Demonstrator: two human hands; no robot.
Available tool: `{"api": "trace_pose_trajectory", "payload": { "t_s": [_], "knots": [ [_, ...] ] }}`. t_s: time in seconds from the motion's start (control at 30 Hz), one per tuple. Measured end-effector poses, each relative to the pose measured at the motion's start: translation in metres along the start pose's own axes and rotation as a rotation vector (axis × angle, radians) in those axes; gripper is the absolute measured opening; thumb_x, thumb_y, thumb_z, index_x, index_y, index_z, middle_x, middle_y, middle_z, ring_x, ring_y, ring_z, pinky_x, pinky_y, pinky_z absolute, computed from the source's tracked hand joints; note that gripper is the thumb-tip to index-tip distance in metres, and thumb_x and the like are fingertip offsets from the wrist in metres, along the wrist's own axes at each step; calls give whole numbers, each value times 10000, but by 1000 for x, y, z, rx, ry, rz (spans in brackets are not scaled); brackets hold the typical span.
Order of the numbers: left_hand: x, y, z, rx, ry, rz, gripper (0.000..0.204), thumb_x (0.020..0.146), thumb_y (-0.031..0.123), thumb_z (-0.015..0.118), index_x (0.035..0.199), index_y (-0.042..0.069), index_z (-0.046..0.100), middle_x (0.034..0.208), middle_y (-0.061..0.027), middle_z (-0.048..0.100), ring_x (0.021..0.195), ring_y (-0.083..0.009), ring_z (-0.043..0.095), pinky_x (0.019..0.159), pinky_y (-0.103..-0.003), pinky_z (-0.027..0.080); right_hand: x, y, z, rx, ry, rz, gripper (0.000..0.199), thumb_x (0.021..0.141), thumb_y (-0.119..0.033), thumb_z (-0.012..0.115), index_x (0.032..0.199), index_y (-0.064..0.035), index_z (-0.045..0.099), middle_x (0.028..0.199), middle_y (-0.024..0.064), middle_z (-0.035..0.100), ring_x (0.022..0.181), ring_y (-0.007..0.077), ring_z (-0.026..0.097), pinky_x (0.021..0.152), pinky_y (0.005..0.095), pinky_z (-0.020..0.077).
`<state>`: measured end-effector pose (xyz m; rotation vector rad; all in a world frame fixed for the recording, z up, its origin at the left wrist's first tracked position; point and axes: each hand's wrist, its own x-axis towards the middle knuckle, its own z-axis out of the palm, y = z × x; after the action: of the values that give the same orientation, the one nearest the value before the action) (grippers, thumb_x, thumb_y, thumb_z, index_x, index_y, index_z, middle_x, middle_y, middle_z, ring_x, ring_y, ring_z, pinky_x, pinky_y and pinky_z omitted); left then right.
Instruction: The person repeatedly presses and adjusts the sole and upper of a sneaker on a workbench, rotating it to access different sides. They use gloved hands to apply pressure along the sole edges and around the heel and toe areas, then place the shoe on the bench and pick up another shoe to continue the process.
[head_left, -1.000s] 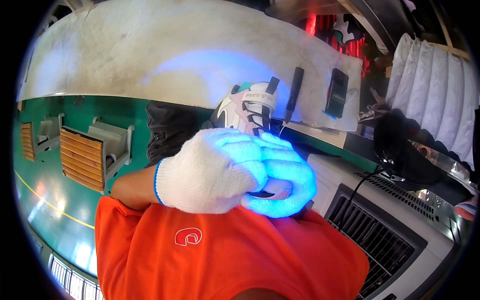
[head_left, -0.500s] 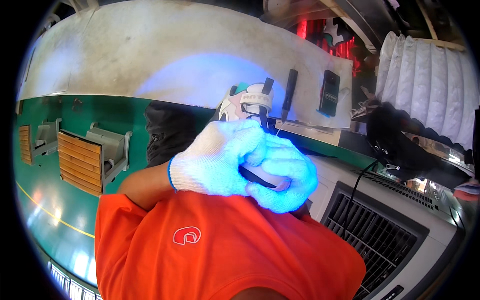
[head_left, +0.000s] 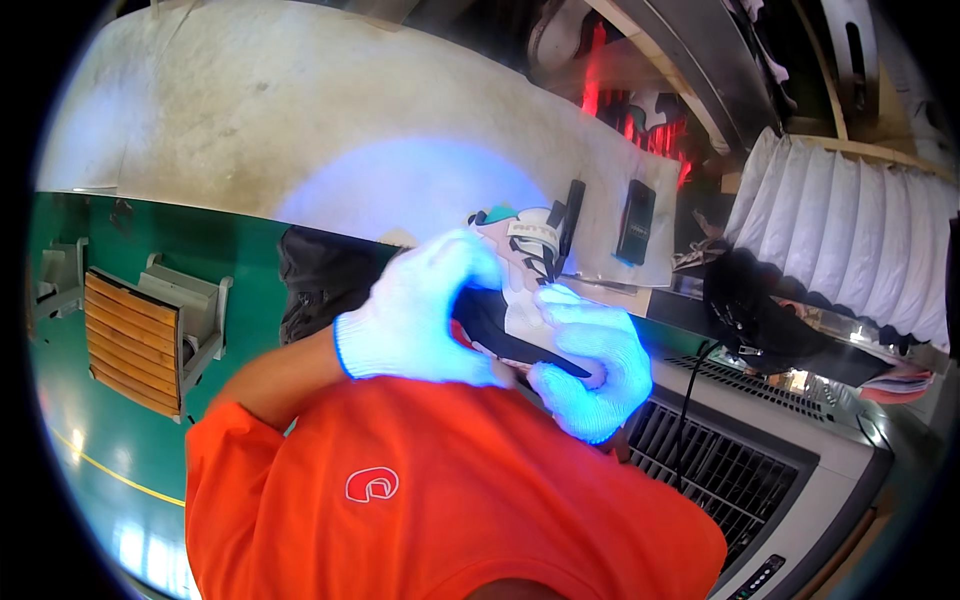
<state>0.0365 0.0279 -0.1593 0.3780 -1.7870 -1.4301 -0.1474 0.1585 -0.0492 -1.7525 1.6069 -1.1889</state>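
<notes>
A white sneaker (head_left: 522, 318) with pale pink, teal and black parts is held before my chest, its strap and lacing away from me. My left hand (head_left: 420, 310), in a white knit glove, curves round the side of the sneaker, fingers by the upper and thumb lower down by the dark sole (head_left: 500, 335). Round the toe end, my gloved right hand (head_left: 600, 365) is closed, with fingers over the top and thumb underneath. Bluish light falls on both gloves. Just past the sneaker, a black-handled tool (head_left: 572, 215) lies on the table.
The long pale table (head_left: 230, 120) runs along the far side, with a black phone (head_left: 636, 222) near its right end. A white ribbed duct (head_left: 835, 240), a black bag (head_left: 745, 310) and a grilled machine (head_left: 720, 480) are at right. Slatted wooden seats (head_left: 130, 340) stand at left.
My left hand has moved off the top of the sneaker to its side, uncovering more of the upper and dark sole. The view has shifted, and the right hand still grips the toe.
</notes>
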Motion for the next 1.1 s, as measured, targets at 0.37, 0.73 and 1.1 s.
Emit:
{"api": "trace_pose_trajectory", "payload": {
  "t_s": [0.37,0.73,1.1],
  "knots": [
    [-4,-2,17,-71,99,114,406,673,146,959,813,133,577,886,-101,580,785,-327,617,652,-448,509,7,8,3,-96,-5,-78,399,818,-46,845,1158,85,680,1187,319,713,1139,499,771,1039,620,627],
    [66,-6,28,-66,-340,-113,542,622,274,1019,1007,132,664,994,-81,654,911,-343,708,756,-448,588,-30,69,-28,454,246,-113,525,752,48,937,1216,91,696,1266,353,691,1232,539,740,1070,688,604],
    [117,-19,50,744,-774,-107,523,754,238,932,1181,93,666,1113,-158,659,943,-401,728,749,-489,593,-40,179,6,24,221,101,839,777,-481,1010,1388,18,725,1398,239,740,1242,410,758,1075,452,611]
  ]
}}
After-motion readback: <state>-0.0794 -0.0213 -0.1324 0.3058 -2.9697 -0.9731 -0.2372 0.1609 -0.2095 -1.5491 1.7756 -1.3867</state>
